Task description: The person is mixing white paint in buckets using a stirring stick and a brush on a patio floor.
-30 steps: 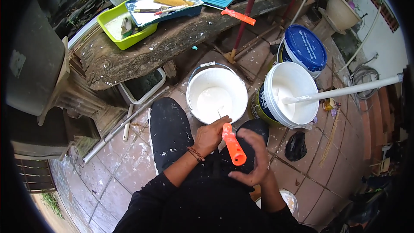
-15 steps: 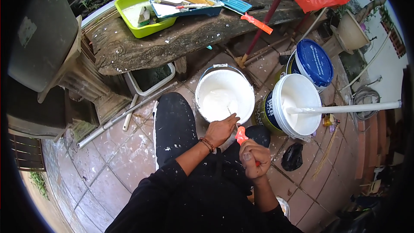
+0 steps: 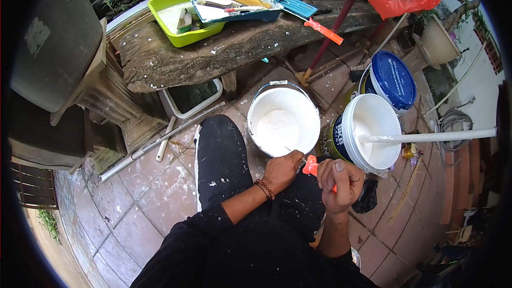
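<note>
Right of and below the frame's centre, the right hand [image 3: 341, 185] wraps the orange handle [image 3: 310, 166] and the left hand [image 3: 282, 172] pinches its metal rod [image 3: 303, 160], which could swing into the white bucket [image 3: 260, 120] if that pinch slackens.

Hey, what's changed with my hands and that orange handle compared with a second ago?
Your right hand, open beside the orange handle before, has closed around it. The handle's near end has swung to the right. Your left hand stays on the metal rod, and the white bucket still stands in front of you.
</note>
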Action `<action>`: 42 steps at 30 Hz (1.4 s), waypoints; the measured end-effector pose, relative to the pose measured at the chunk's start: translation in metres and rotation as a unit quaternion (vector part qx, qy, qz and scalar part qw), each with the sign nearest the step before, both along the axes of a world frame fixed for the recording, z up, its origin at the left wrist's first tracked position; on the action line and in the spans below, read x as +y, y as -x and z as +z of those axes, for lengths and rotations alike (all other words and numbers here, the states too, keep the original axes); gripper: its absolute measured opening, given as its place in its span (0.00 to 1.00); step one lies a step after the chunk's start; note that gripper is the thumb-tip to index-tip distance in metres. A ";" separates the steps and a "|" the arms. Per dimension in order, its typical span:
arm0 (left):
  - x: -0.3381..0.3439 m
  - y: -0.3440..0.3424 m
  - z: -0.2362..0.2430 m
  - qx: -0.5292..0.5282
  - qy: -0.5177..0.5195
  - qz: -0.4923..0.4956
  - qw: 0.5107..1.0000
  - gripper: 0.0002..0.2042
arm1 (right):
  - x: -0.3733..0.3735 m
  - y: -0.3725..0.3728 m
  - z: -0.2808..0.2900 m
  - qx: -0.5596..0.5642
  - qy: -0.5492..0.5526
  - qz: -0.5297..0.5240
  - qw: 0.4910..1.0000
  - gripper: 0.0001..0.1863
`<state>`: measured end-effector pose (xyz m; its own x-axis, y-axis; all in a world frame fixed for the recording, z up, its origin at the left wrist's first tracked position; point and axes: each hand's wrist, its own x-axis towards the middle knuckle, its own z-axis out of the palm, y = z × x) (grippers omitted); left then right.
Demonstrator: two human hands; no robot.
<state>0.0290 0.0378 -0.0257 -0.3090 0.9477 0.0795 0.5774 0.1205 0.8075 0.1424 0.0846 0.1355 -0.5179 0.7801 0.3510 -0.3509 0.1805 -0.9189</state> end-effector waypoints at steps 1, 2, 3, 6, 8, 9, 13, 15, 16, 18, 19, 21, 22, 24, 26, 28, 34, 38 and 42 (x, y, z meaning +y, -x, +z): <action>-0.002 -0.001 0.002 -0.001 0.001 0.001 1.000 0.09 | 0.000 0.000 0.003 0.001 -0.001 0.000 1.000 0.27; -0.004 -0.002 0.004 0.001 0.005 0.001 1.000 0.09 | -0.001 0.000 0.005 0.001 -0.002 0.000 1.000 0.27; -0.006 -0.002 0.006 0.003 0.010 0.001 1.000 0.09 | -0.002 0.000 0.006 0.000 0.000 0.002 1.000 0.27; -0.010 -0.003 0.014 0.002 0.001 -0.006 1.000 0.10 | -0.006 -0.001 0.007 0.006 0.002 0.002 1.000 0.27; -0.010 0.002 0.023 -0.001 0.015 -0.014 1.000 0.10 | -0.013 0.000 0.005 -0.008 -0.019 -0.008 1.000 0.26; -0.009 0.003 0.025 -0.004 0.028 -0.020 0.999 0.11 | -0.014 -0.001 0.003 -0.020 -0.028 -0.008 0.999 0.25; -0.005 0.005 -0.018 0.016 -0.046 0.023 0.999 0.12 | -0.021 0.000 -0.014 -0.041 -0.098 0.017 0.994 0.23; -0.004 0.007 -0.035 0.040 -0.072 0.034 0.996 0.15 | -0.024 -0.002 -0.028 -0.033 -0.117 0.021 0.992 0.22; -0.002 0.007 -0.034 0.039 -0.071 0.033 0.996 0.15 | -0.027 -0.003 -0.035 -0.027 -0.135 0.022 0.990 0.20; 0.002 0.010 -0.033 0.043 -0.022 0.013 0.999 0.15 | -0.028 -0.004 -0.048 -0.035 -0.147 0.004 0.989 0.22; 0.003 0.012 -0.035 0.044 -0.022 0.013 0.999 0.15 | -0.028 -0.003 -0.053 -0.037 -0.163 0.018 0.986 0.21; 0.007 0.017 -0.045 0.038 -0.028 0.011 0.999 0.15 | -0.026 -0.002 -0.066 -0.045 -0.198 0.049 0.978 0.20; 0.008 0.018 -0.050 0.039 -0.029 0.011 0.999 0.15 | -0.025 -0.005 -0.069 -0.044 -0.199 0.049 0.978 0.20; 0.011 0.017 -0.058 0.045 -0.037 -0.001 0.998 0.15 | -0.022 -0.011 -0.072 -0.053 -0.201 0.090 0.974 0.15; 0.014 0.013 -0.054 0.048 -0.033 0.000 0.998 0.15 | -0.020 -0.014 -0.069 -0.062 -0.193 0.077 0.976 0.16; 0.016 0.011 -0.053 0.051 -0.031 0.003 0.998 0.16 | -0.021 -0.013 -0.066 -0.051 -0.154 0.021 0.987 0.17; 0.016 0.007 -0.009 0.007 -0.027 -0.017 0.999 0.10 | -0.023 0.004 -0.040 -0.008 -0.111 -0.084 0.990 0.25; 0.010 0.000 0.002 0.013 -0.003 -0.022 1.000 0.08 | -0.018 0.007 -0.016 0.041 -0.059 -0.130 0.989 0.24; 0.005 -0.001 0.010 0.039 -0.011 -0.036 0.999 0.08 | -0.013 -0.001 -0.012 0.082 -0.022 -0.133 0.987 0.24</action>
